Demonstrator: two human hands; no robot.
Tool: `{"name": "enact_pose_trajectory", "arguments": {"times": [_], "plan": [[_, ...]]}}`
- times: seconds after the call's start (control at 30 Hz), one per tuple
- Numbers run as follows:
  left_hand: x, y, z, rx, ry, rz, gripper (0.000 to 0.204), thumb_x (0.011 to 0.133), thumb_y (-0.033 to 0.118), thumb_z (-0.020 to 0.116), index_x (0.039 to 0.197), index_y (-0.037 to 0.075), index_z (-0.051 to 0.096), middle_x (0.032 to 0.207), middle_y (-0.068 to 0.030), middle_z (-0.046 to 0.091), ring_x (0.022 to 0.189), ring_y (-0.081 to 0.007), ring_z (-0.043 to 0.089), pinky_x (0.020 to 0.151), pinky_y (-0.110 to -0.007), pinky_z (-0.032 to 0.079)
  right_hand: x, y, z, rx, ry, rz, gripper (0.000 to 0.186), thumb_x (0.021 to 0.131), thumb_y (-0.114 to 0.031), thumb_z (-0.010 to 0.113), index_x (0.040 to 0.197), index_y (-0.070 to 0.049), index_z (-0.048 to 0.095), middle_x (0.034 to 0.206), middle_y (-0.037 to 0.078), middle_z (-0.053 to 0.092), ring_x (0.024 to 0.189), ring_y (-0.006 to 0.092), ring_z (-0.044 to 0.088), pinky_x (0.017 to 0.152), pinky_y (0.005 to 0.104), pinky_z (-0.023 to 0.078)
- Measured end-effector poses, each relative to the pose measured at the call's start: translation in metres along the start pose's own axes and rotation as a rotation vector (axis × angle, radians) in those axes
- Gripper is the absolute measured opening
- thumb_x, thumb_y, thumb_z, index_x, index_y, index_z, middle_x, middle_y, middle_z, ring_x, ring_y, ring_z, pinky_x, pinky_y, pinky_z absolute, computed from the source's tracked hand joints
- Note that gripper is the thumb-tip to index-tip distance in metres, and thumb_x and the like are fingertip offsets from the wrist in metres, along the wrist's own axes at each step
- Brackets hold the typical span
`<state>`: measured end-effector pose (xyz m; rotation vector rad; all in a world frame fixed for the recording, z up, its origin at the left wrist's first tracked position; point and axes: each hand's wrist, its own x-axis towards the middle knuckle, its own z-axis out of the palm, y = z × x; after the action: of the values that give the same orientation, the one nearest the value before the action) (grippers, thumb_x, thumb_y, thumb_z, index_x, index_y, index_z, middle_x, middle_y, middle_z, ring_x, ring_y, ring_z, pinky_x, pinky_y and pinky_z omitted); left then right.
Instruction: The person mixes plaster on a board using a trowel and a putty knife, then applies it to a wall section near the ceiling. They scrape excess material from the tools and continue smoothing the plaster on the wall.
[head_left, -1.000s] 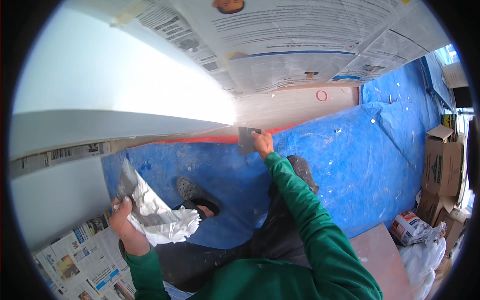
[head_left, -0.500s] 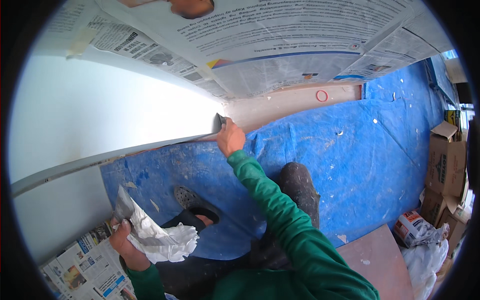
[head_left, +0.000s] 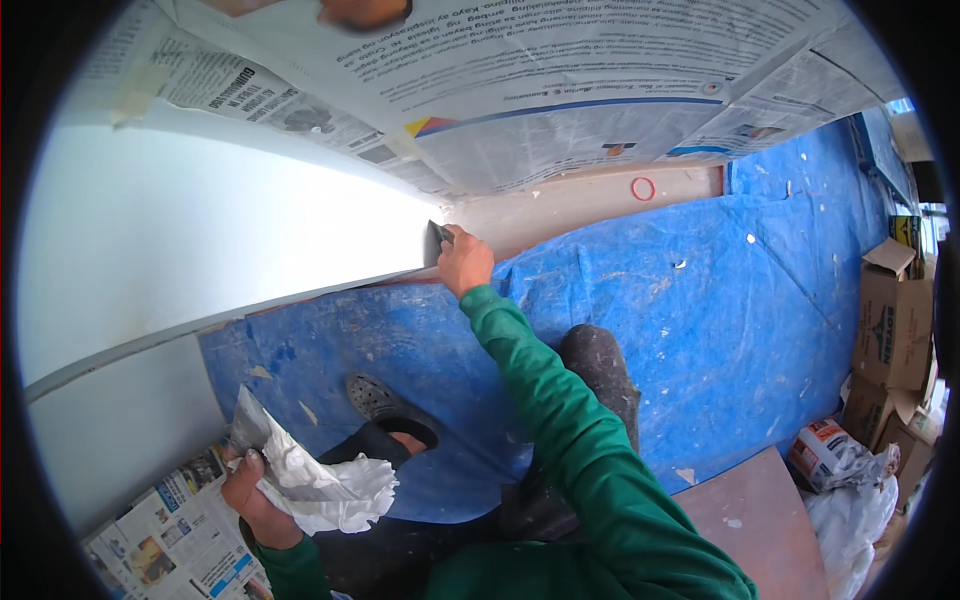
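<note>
My right hand (head_left: 466, 264) is closed on a small dark-bladed putty knife (head_left: 437, 236). The blade lies against the right end of a bright white panel (head_left: 240, 220), close to the inner corner. At the lower left, my left hand (head_left: 258, 498) grips a grey flat sheet with a crumpled white mass (head_left: 325, 488) on it; whether that is thick putty or crumpled plastic, I cannot tell. My left fingers are partly hidden behind the sheet.
Newspaper (head_left: 560, 80) covers the surface above. A blue tarp (head_left: 720, 300) spreads over the floor, under my grey clog (head_left: 372, 398). Cardboard boxes (head_left: 893, 325) and a plastic bag (head_left: 850, 515) stand at the right, near a pinkish board (head_left: 755, 520). More newspaper (head_left: 165, 535) lies lower left.
The putty knife has shifted slightly up the panel, its blade now more visible and tilted. My left hand with the sheet has dropped a little.
</note>
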<state>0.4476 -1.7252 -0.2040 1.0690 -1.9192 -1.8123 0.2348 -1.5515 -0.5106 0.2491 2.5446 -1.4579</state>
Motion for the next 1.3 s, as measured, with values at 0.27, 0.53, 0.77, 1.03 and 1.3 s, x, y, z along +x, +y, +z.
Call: {"name": "enact_pose_trajectory", "arguments": {"times": [0.27,0.53,0.77,1.03,1.3], "plan": [[-0.006,0.011,0.013,-0.055,-0.044,-0.106,0.032,0.081,0.027,0.064,0.11,0.016,0.058,0.092,-0.0076,0.062,0.081,-0.0208,0.06,0.07,-0.038,0.051,-0.005,-0.002,-0.004,-0.023,-0.092,-0.04,0.033,0.082,-0.013,0.056,0.114,-0.009,0.064,0.083,0.023,0.068,0.079,0.0428,0.066,0.075,0.0521,0.052],[-0.007,0.018,0.025,-0.172,-0.182,-0.118,0.034,0.082,0.026,0.065,0.114,0.016,0.058,0.094,-0.0095,0.06,0.077,-0.0195,0.055,0.064,-0.034,0.046,0.019,0.008,0.014,-0.119,-0.097,-0.116,0.032,0.079,-0.01,0.054,0.107,0.002,0.063,0.077,0.029,0.065,0.074,0.0439,0.066,0.071,0.0515,0.053],[-0.01,0.013,0.011,-0.145,-0.063,-0.109,0.035,0.081,0.026,0.065,0.114,0.017,0.059,0.098,-0.0085,0.062,0.082,-0.0194,0.06,0.063,-0.034,0.047,-0.004,-0.019,0.0,-0.102,-0.151,-0.121,0.025,0.077,-0.01,0.057,0.097,0.003,0.064,0.08,0.029,0.066,0.077,0.0445,0.066,0.073,0.0508,0.054],[-0.006,-0.002,0.007,0.046,0.067,0.061,0.036,0.079,0.028,0.065,0.112,0.015,0.059,0.093,-0.0072,0.063,0.078,-0.02,0.062,0.062,-0.035,0.05,0.012,-0.014,-0.001,-0.052,-0.135,-0.13,0.025,0.078,-0.01,0.058,0.098,0.002,0.065,0.078,0.028,0.066,0.076,0.0446,0.066,0.073,0.0503,0.054],[-0.004,0.02,0.017,-0.057,-0.063,-0.146,0.043,0.072,0.032,0.064,0.106,0.005,0.058,0.086,-0.0106,0.063,0.075,-0.0231,0.062,0.065,-0.036,0.054,0.033,-0.001,0.002,0.026,-0.204,-0.069,0.027,0.08,-0.012,0.06,0.101,0.004,0.064,0.08,0.029,0.065,0.08,0.0456,0.064,0.075,0.05,0.053]]}}
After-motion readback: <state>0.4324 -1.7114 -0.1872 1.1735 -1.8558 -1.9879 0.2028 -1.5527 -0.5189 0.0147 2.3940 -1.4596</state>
